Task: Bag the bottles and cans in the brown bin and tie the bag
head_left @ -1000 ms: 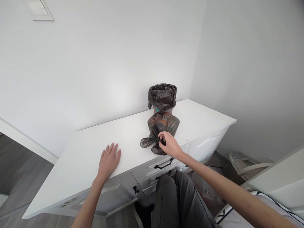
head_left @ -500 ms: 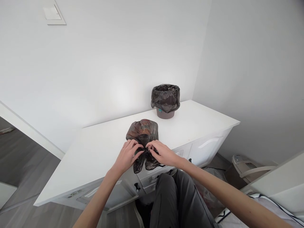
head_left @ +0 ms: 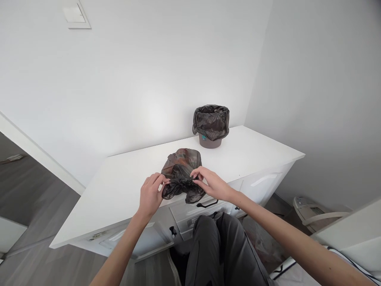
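Observation:
A filled black plastic bag (head_left: 182,159) rests near the front edge of the white cabinet top (head_left: 127,190); something reddish-orange shows through its thin film. My left hand (head_left: 151,194) pinches the gathered plastic at the bag's left side between thumb and fingers. On the other side, my right hand (head_left: 210,183) is closed on the bunched neck, thumb against fingertips. Loose folds of the bag hang between and below both hands, over the cabinet's edge. Behind it stands a small brown trash bin (head_left: 210,143) lined with another black bag (head_left: 211,123), whose rim is folded over the outside.
The cabinet front has drawers and doors with black handles (head_left: 207,204). A white wall rises behind it, and a grey wall (head_left: 315,99) at the right. A pale appliance (head_left: 308,210) sits low at the right. My legs (head_left: 220,250) are close to the cabinet front.
My hands have drawn apart, the left one to the left and the right one to the right. The bag's neck is now stretched sideways between them, and its hanging ends sit higher.

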{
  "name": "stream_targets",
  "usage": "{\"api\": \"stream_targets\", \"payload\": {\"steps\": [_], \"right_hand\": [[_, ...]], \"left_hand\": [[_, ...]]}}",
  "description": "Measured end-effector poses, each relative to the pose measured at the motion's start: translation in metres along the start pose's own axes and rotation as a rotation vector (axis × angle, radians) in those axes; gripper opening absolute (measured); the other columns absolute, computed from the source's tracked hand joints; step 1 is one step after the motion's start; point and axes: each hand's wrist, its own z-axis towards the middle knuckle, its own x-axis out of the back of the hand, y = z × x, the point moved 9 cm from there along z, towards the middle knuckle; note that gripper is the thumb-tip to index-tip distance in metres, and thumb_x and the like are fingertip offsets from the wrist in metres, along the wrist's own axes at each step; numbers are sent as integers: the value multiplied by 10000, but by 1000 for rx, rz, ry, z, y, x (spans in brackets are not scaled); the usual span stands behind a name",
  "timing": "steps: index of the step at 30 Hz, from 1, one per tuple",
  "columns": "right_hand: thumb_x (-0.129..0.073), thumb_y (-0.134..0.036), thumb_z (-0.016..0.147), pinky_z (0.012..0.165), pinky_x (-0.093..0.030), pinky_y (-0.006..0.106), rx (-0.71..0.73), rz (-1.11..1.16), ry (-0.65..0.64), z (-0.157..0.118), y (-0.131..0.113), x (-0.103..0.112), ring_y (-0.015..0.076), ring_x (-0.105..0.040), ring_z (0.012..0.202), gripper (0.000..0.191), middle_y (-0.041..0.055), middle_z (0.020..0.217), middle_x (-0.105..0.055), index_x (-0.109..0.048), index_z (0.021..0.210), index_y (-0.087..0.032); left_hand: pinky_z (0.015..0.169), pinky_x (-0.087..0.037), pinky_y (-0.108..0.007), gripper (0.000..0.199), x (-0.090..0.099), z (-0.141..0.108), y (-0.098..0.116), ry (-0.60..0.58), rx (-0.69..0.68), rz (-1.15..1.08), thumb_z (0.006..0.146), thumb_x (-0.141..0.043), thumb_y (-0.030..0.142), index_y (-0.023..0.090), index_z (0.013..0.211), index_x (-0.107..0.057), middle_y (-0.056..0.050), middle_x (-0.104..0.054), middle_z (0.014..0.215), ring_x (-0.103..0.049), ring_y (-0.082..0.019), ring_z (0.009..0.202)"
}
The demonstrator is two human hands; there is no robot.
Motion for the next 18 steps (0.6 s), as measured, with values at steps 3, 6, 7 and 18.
{"api": "stream_targets", "payload": {"steps": [3, 6, 7, 18], "right_hand": [[-507, -224, 1024, 835, -505, 338, -35, 66, 41, 4, -1, 9, 189, -581, 873, 158, 53, 1013, -624, -557, 1174, -225], [-525, -240, 1008, 833, -506, 336, -96, 126, 79, 3, 5, 14, 186, -588, 876, 155, 45, 1002, -625, -567, 1157, -228], [-532, -247, 1004, 841, -506, 338, -122, 145, 85, 2, 8, 14, 186, -593, 888, 160, 45, 1012, -628, -570, 1157, -228], [-544, -242, 987, 870, -506, 345, -207, 236, 80, -5, 8, -14, 188, -616, 970, 181, 56, 1080, -644, -596, 1160, -220]], "left_hand": [[649, -435, -275, 205, 10, 1, -11, 56, 126, -104, 1023, -525, 338, 228, 871, -607, -33, -668, 889, -586, -179, 799], [593, -433, -251, 236, 22, -1, -27, 124, 335, -186, 990, -591, 426, 230, 860, -616, -19, -697, 881, -603, -160, 756], [603, -446, -250, 250, 25, -3, -30, 126, 400, -216, 978, -607, 457, 232, 870, -623, -11, -704, 859, -614, -155, 737], [625, -389, -291, 202, -8, -31, 68, -92, 45, -62, 901, -573, 269, 230, 716, -502, 19, -598, 648, -541, -149, 597]]}}
